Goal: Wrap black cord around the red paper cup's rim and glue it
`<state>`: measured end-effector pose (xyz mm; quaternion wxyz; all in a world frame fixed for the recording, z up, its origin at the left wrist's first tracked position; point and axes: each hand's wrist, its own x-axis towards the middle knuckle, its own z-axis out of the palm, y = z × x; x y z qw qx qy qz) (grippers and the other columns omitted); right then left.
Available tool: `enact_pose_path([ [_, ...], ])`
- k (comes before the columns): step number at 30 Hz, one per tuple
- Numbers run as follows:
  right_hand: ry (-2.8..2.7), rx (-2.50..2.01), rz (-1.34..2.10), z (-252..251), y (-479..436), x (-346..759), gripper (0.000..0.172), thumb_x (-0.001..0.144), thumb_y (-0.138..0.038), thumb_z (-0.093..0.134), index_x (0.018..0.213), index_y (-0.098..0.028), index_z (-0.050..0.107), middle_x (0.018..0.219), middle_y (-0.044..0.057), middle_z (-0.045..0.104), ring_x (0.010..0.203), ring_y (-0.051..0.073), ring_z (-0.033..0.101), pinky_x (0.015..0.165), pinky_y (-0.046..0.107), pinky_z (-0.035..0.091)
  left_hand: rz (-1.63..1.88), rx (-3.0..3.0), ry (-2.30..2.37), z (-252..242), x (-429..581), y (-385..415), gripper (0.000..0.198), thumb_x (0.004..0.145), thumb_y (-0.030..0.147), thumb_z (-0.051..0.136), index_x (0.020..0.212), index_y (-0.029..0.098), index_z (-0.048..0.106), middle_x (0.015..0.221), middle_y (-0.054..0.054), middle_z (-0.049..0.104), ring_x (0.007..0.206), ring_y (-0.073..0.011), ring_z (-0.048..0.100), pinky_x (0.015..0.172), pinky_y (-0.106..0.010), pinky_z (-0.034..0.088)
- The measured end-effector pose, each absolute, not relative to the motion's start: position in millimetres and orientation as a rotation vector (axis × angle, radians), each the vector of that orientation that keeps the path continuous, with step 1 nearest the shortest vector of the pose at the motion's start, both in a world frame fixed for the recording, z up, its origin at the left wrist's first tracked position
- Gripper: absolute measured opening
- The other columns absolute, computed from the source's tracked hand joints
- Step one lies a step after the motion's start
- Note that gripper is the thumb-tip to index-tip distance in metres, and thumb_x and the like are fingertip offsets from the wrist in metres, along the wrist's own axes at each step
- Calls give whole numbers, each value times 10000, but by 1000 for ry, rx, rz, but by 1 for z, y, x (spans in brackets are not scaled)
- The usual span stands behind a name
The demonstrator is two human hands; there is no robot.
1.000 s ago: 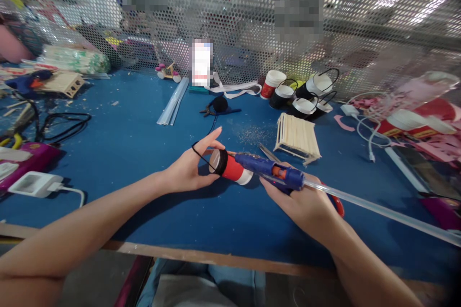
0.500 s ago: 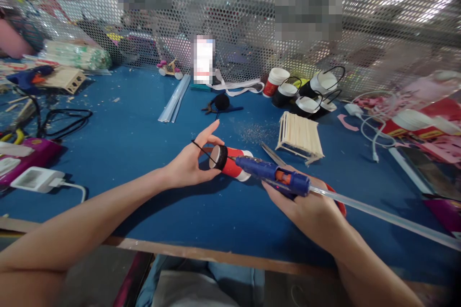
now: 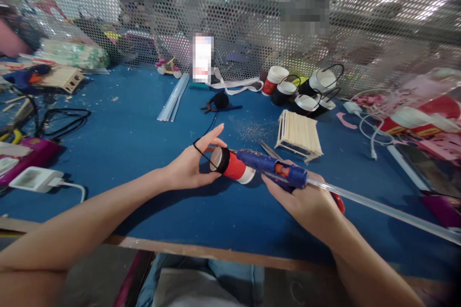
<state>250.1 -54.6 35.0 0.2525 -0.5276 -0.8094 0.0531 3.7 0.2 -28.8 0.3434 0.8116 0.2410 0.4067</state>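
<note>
My left hand (image 3: 196, 163) is closed around the base end of a red paper cup (image 3: 236, 167), which lies on its side with its white rim toward the right. Black cord (image 3: 224, 160) is wound round the cup near its base, and a loose strand runs over my left fingers toward a black ball of cord (image 3: 221, 100). My right hand (image 3: 306, 201) grips a blue glue gun (image 3: 273, 168), its nozzle at the cup's upper side by the wound cord; I cannot tell whether it touches. A long clear glue stick (image 3: 378, 208) sticks out of the gun's back.
Scissors (image 3: 269, 149) lie partly under my right hand, near a popsicle-stick model (image 3: 299, 134). Behind stand several cups with black handles (image 3: 285, 92). Glue sticks (image 3: 173, 98) and pliers (image 3: 207, 107) lie farther back. A white charger (image 3: 34, 179) sits at left, and a perforated metal screen (image 3: 230, 19) borders the table.
The cup has turned slightly in my left hand, its rim now a little lower and farther right. The glue gun's nozzle has shifted slightly up along the cup's side.
</note>
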Motion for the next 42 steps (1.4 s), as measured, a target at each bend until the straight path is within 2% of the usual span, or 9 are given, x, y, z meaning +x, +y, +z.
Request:
enact_pose_path([
  [10,-2183,-1486,278,39,-62,246,150,802,-207,497,753,-244,634,562,5,611,474,158,578,462,262,465,1044,1836,797,-28,6,1,1005,704,136,690,1486,297,79,1141,-88,528,1049,-213,561,929,-416,500],
  [24,-2228,-1488,306,23,-69,252,171,852,-243,488,794,-231,649,644,36,643,477,149,556,445,280,408,1016,1744,881,-27,7,2,1031,674,168,713,1485,267,85,1110,-93,548,996,-211,581,900,-433,510],
  [31,-2229,-1477,268,25,-68,255,176,850,-253,482,838,-245,658,655,27,646,515,165,585,481,286,446,1011,1855,840,-27,5,2,1009,703,150,692,1486,301,74,1152,-90,531,1084,-225,557,953,-438,491],
  [42,-2153,-1467,187,31,-59,250,142,814,-249,508,765,-231,640,566,29,605,561,191,618,537,295,497,1100,2156,640,-32,3,3,987,711,115,666,1485,326,91,1213,-99,469,1158,-246,501,984,-440,481],
])
